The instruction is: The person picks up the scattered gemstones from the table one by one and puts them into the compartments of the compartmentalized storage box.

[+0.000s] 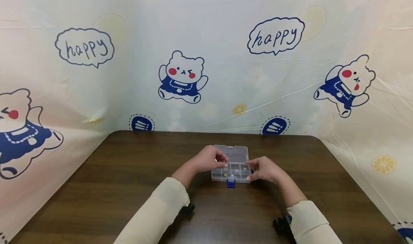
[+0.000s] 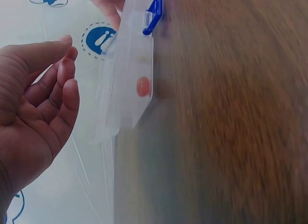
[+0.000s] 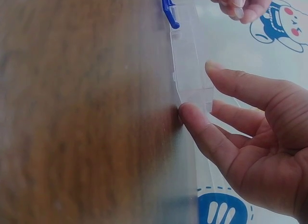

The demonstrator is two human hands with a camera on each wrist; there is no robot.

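A clear plastic compartment box (image 1: 217, 179) lies on the table with its lid (image 1: 237, 153) raised at the back and a blue latch (image 1: 231, 184) at the front. Through its wall in the left wrist view shows a small orange-red piece (image 2: 143, 86); a small yellow piece (image 1: 225, 174) sits in a front compartment. My left hand (image 1: 211, 159) is over the box's left part, fingers curled, thumb tip against a fingertip; whether something tiny is between them is hidden. At the right end, my right hand (image 1: 265, 170) holds the box between thumb and fingers.
The brown wooden table (image 1: 129, 186) reaches back to a printed cloth backdrop (image 1: 222, 32) with bears and "happy" bubbles. Dark straps with devices (image 1: 282, 225) are worn at both wrists, below cream sleeves (image 1: 158, 204).
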